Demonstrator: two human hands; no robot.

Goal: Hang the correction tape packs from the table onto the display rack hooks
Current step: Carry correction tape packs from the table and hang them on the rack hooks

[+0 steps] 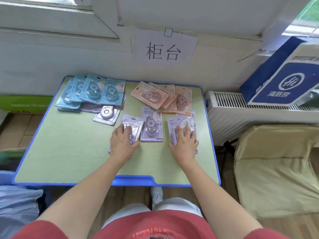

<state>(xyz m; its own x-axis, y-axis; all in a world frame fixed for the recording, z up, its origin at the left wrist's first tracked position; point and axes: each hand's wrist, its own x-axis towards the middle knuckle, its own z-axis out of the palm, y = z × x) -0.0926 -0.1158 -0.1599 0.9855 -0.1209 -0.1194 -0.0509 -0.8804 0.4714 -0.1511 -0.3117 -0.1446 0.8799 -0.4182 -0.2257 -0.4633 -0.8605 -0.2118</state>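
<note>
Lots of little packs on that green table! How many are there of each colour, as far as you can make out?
Blue packs: at least 4
Pink packs: at least 4
Purple packs: at least 5
Total: at least 13. The packs overlap in piles, so more may lie hidden underneath.

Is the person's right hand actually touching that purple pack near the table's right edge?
Touching. The head view shows the right hand lying on the purple pack, fingers spread over its front.
</note>
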